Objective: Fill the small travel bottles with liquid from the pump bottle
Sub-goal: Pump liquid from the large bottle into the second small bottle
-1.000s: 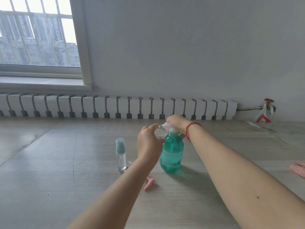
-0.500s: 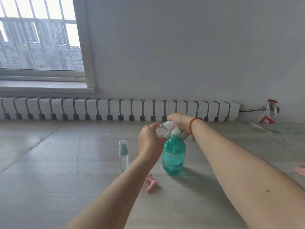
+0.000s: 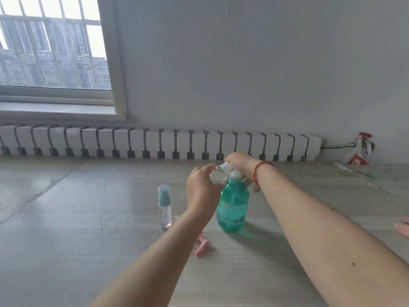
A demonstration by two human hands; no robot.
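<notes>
Pink razor (image 3: 201, 246) lies beside pump bottle (image 3: 232, 209), under left hand (image 3: 202, 191).

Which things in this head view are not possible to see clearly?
- Pump head of the green pump bottle: hidden under the right hand.
- Clear small bottle: mostly covered by the left hand; fill level unclear.
- Pink item: partly behind the left forearm.
- Bottle label: too blurred.

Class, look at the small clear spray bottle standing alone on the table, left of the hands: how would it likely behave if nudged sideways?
The spray bottle is tall and narrow on a small base, so it would probably tip rather than slide. It looks nearly empty, so likely light. Being round, it might roll across the smooth table once down.
</notes>
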